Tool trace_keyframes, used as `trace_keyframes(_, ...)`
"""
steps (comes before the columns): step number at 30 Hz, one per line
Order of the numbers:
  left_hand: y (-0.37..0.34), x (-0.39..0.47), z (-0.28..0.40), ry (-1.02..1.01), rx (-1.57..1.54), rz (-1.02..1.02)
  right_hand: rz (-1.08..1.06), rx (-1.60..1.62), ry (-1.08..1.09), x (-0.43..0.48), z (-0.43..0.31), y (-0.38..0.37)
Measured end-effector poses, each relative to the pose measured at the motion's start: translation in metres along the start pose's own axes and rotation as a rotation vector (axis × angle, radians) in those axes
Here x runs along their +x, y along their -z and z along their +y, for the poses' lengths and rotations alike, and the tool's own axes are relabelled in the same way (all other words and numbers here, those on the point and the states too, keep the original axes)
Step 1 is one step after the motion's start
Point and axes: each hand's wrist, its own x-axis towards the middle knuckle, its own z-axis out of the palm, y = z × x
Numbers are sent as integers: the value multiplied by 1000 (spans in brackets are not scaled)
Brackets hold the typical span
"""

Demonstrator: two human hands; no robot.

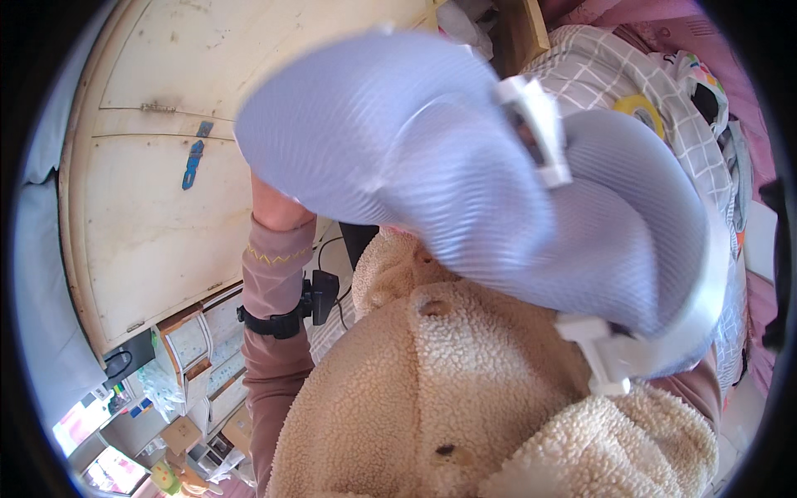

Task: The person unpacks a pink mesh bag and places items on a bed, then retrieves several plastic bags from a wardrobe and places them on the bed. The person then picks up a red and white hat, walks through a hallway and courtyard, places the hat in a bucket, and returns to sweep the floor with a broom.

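A lavender-blue ribbed fabric cushion (373,143) with curved, padded sections fills the middle of the view, raised in front of my chest and blurred by motion. One white plastic bracket (548,137) sits at its upper fold, another white plastic bracket (601,355) at its lower edge. My left hand (278,205) reaches behind the cushion's left end and holds it there; only the wrist end shows, the fingers are hidden. Out of view behind the cushion is my right hand, with just the brown right sleeve (697,383) visible below it.
A cream cupboard (168,224) with stained doors stands at left. Grey checked bedding (622,62) lies at upper right, with a yellow tape roll (641,112) on it. A black strapped device (320,299) is on my left forearm. Open drawers (193,348) and boxes stand at lower left.
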Motion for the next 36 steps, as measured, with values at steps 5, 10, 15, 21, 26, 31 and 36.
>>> trace_keyframes(5, 2, 2, -1, 2, 126, -33, -32, -3, 29, 13, 3, 0)
trace_keyframes(10, -18, 13, 10, 181, -54, 0, -55, -8, 35, 22, 4, 2)
trace_keyframes(15, -35, 23, 17, 246, 36, 38, -48, -16, 52, 26, 7, 6)
trace_keyframes(21, -77, 20, 6, 210, 77, -133, -43, 2, 44, 17, 13, 14)
trace_keyframes(26, -89, 45, -2, 264, 389, -292, 43, 176, 24, 42, 41, 15)
trace_keyframes(31, -76, 44, 5, 212, 300, -431, 75, 401, 66, 72, 64, -2)
trace_keyframes(36, -51, 7, 8, 93, 280, -316, -154, 479, 247, 85, 47, -18)
